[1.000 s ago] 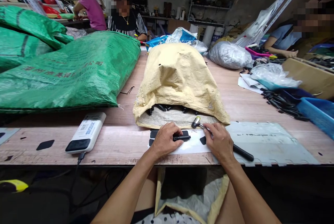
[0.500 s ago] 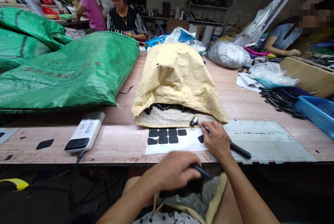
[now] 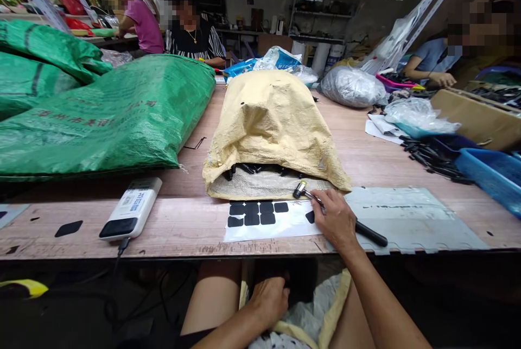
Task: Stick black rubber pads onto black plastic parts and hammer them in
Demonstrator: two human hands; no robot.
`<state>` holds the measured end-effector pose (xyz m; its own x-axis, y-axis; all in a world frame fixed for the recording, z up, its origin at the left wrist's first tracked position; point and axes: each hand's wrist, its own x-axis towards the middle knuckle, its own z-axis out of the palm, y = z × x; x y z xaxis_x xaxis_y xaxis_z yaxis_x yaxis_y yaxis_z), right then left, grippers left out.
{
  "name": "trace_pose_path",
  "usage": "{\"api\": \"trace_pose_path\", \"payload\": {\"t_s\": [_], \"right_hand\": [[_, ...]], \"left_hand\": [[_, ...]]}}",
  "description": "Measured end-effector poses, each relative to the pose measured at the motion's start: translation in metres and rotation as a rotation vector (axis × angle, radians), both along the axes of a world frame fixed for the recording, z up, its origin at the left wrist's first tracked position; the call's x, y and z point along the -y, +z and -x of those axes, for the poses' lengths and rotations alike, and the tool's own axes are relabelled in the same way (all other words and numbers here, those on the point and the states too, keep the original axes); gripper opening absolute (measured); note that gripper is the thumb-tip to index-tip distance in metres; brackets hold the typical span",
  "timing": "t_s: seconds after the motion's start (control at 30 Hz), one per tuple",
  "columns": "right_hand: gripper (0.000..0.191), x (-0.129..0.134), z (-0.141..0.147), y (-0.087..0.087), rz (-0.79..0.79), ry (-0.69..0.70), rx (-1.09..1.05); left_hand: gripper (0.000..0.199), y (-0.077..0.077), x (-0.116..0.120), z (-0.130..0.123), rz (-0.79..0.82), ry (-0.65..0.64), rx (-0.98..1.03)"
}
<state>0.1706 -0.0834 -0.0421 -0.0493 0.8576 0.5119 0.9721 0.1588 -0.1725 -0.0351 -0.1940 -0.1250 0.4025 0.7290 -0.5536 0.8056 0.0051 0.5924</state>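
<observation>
My right hand [image 3: 334,220] is closed round the metal shaft of a small hammer [image 3: 371,233]. The hammer's yellow-tipped head points toward the mouth of a beige woven sack [image 3: 277,121] on the table, with dark pieces showing inside. My left hand [image 3: 268,300] is low over my lap, fingers curled down at the opening of a second beige sack [image 3: 336,311]. Its fingertips are hidden, and whatever they hold does not show. A white sheet with black rounded stickers [image 3: 252,213] lies at the table edge, left of my right hand.
A large green sack [image 3: 109,121] fills the table's left. In front of it lies a white power bank [image 3: 132,208] with a cable. To the right are a grey mat [image 3: 411,219], black pieces [image 3: 435,162] and a blue bin [image 3: 492,175]. Several people sit beyond.
My left hand has moved down and toward me, into the lap sack's opening; the dark piece it held no longer shows. My right hand stays on the hammer. The view has shifted slightly.
</observation>
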Motion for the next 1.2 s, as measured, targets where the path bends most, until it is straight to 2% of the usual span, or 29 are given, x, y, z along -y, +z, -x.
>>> {"api": "trace_pose_path", "payload": {"t_s": [0.07, 0.13, 0.2, 0.27, 0.33, 0.37, 0.43, 0.5, 0.6, 0.67, 0.77, 0.9, 0.97, 1.03, 1.1, 1.2], "right_hand": [[0.022, 0.0, 0.0, 0.0, -0.007, 0.004, 0.002], [0.023, 0.0, 0.0, 0.0, -0.006, 0.002, 0.008], [0.022, 0.0, -0.001, 0.0, -0.002, 0.002, 0.014], [0.023, 0.0, -0.002, -0.001, -0.002, 0.009, 0.015], [0.023, -0.001, -0.002, -0.002, -0.007, 0.014, 0.011], [0.023, -0.001, -0.002, -0.003, -0.01, 0.013, 0.009], [0.023, -0.001, -0.002, -0.003, -0.01, 0.009, 0.006], [0.023, -0.001, -0.002, -0.003, -0.002, 0.001, 0.005], [0.022, -0.001, -0.001, -0.001, 0.015, 0.0, -0.002], [0.022, 0.0, -0.001, 0.001, 0.02, 0.001, -0.007], [0.022, 0.0, 0.0, 0.002, 0.026, -0.001, -0.005], [0.022, 0.0, 0.0, 0.002, 0.027, -0.004, 0.003], [0.022, 0.0, 0.0, 0.001, 0.022, -0.012, 0.01], [0.022, -0.001, 0.0, 0.0, 0.013, -0.012, 0.009], [0.023, -0.001, 0.0, -0.001, 0.003, -0.006, -0.004], [0.023, -0.001, -0.002, -0.004, -0.003, 0.009, -0.029]], "left_hand": [[0.046, 0.007, 0.005, 0.001, -0.037, -0.005, -0.012], [0.046, 0.025, 0.009, 0.004, -0.072, -0.057, 0.033], [0.039, 0.054, 0.006, 0.008, -0.102, -0.144, 0.157], [0.023, 0.087, -0.009, 0.014, -0.142, -0.196, 0.283], [0.024, 0.118, -0.039, 0.024, -0.255, -0.127, 0.348], [0.028, 0.129, -0.058, 0.03, -0.357, -0.04, 0.337], [0.031, 0.143, -0.1, 0.043, -0.59, 0.185, 0.16], [0.028, 0.145, -0.139, 0.056, -0.8, 0.399, -0.123], [0.028, 0.138, -0.179, 0.068, -0.852, 0.571, -0.432], [0.029, 0.133, -0.191, 0.072, -0.811, 0.611, -0.496], [0.027, 0.136, -0.186, 0.075, -0.78, 0.608, -0.5], [0.024, 0.147, -0.153, 0.077, -0.864, 0.537, -0.422], [0.025, 0.147, -0.134, 0.074, -0.935, 0.496, -0.307], [0.029, 0.142, -0.123, 0.067, -0.915, 0.388, -0.076], [0.034, 0.132, -0.12, 0.058, -0.812, 0.233, 0.181], [0.029, 0.115, -0.127, 0.047, -0.717, 0.075, 0.348]]}}
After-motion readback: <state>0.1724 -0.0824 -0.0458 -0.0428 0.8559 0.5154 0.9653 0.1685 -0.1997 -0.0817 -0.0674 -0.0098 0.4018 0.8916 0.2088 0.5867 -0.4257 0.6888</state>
